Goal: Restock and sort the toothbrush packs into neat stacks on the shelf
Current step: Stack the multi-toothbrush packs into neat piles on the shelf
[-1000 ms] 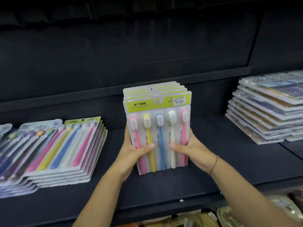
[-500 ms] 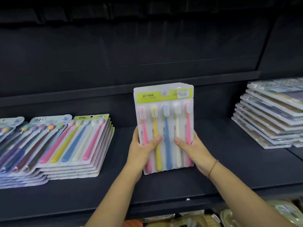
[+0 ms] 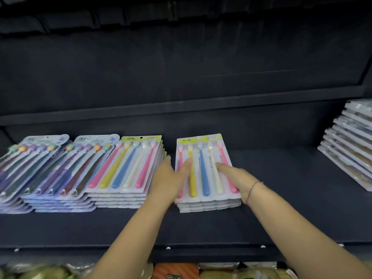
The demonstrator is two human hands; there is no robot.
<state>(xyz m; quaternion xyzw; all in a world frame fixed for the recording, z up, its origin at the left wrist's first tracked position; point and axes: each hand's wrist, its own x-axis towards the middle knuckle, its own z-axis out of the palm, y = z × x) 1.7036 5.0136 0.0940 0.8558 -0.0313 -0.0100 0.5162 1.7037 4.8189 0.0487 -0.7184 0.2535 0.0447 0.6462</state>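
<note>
A stack of several toothbrush packs (image 3: pixel 203 172), yellow header and pink, yellow, blue, cream and pink brushes on top, lies flat on the dark shelf (image 3: pixel 285 200). My left hand (image 3: pixel 171 178) grips its left edge, thumb on the top pack and fingers down the side in the gap beside the neighbouring stack. At the right edge my right hand (image 3: pixel 236 179) holds the same stack, thumb pressed on top, a thin cord on the wrist.
Left of the held stack sit a similar yellow-header stack (image 3: pixel 128 172) and two stacks of dark-handled brush packs (image 3: pixel 66 170) (image 3: pixel 24 168). A taller slanted stack of packs (image 3: pixel 350 152) stands at the far right. Packaged goods (image 3: pixel 175 271) show below the shelf's front edge.
The stack, held upright in both hands before, now lies flat on the shelf to the right of the yellow-header stack. Both hands went down with it and stay on it.
</note>
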